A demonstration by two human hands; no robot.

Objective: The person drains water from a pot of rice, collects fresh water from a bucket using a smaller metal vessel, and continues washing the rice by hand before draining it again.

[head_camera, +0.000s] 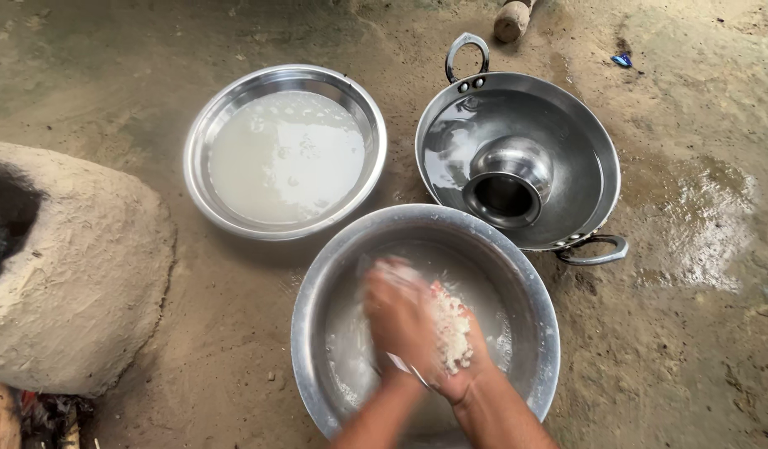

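Note:
A steel bowl point(533, 299) sits nearest to me on the earthen floor, holding cloudy water and white rice. Both my hands are inside it, pressed together and blurred. My left hand point(396, 312) lies over my right hand point(459, 353), with a clump of wet rice point(453, 328) squeezed between the palms. More rice grains lie on the bowl's bottom at the lower left.
A wide steel basin point(202, 137) of milky water stands at the back left. A two-handled steel wok point(592, 137) at the back right holds a small round steel pot point(508, 179). A clay stove point(76, 266) rises at the left. A wet patch point(691, 216) darkens the floor at the right.

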